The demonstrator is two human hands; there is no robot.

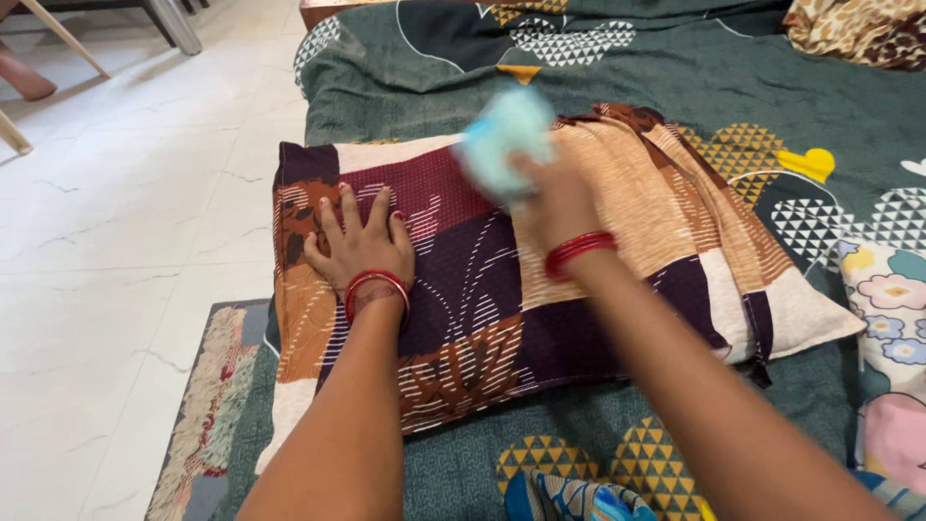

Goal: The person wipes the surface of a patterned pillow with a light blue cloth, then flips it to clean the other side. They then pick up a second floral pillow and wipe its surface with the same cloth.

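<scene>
Over on the left there's bare tile floor (116, 241) and a fringed rug (207, 405) at the edge of the bed. The left hand (359, 241) lies flat with fingers spread on the patchwork pillow (463, 289), pinning down its left end and gripping nothing. The pillow lies across the green bedsheet (675, 77), cover on and looking pretty smooth. The right hand (559, 198) is closed around a pale blue cloth (506, 140), blurry mid-swipe over the pillow's upper middle. So the wiping looks underway; can't tell how much surface remains. A floral pillow (887, 318) sits at the far right.
</scene>
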